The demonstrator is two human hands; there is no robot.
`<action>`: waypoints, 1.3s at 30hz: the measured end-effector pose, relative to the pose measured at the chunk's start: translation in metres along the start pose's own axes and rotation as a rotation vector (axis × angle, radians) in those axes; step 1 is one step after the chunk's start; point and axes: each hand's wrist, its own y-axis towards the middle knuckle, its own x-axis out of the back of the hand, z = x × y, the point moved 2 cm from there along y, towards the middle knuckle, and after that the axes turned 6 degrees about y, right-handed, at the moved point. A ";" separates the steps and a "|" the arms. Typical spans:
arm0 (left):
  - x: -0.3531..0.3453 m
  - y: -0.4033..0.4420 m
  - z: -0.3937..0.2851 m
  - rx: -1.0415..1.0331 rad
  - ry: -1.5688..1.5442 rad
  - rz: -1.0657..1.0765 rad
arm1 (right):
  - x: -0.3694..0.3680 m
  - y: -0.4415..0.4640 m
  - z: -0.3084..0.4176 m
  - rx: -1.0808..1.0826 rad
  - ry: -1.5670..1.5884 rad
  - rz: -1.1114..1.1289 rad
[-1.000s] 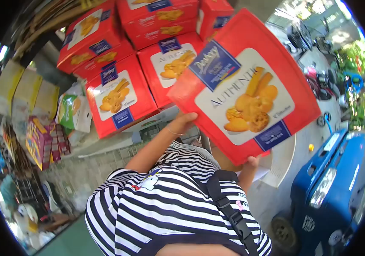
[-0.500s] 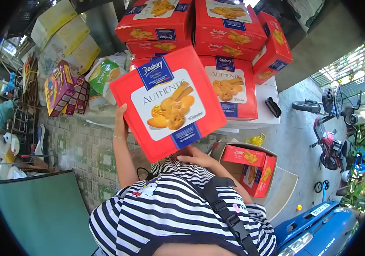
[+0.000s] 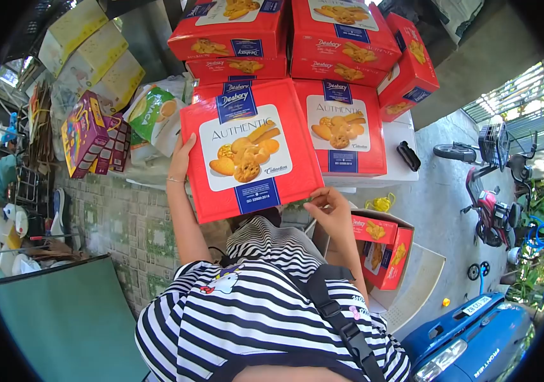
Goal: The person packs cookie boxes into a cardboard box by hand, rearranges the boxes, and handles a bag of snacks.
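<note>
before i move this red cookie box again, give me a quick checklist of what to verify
1. Left hand on the cookie box: ok, it holds the left edge.
2. Right hand gripping too: cannot tell; the fingertips are by the lower right corner, but contact is unclear.
3. Box's printed panel facing you, lettering right way up: ok.
4. Box supported from below: cannot tell; its underside is hidden.
5. White table unobstructed at the right: not ok; a black object lies there.
6. Carton on your right open: ok, with red boxes visible inside.
</note>
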 end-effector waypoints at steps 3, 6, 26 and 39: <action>-0.001 0.009 -0.001 0.015 -0.063 0.049 | -0.002 0.003 -0.008 0.066 -0.053 -0.063; 0.001 0.019 -0.002 0.030 -0.085 0.078 | -0.005 0.007 -0.013 0.105 -0.124 -0.093; 0.022 0.076 0.007 0.117 0.015 0.049 | -0.006 0.020 0.006 0.061 -0.318 -0.078; 0.065 0.148 0.003 0.173 0.170 0.206 | -0.051 0.074 0.016 0.089 -0.321 0.147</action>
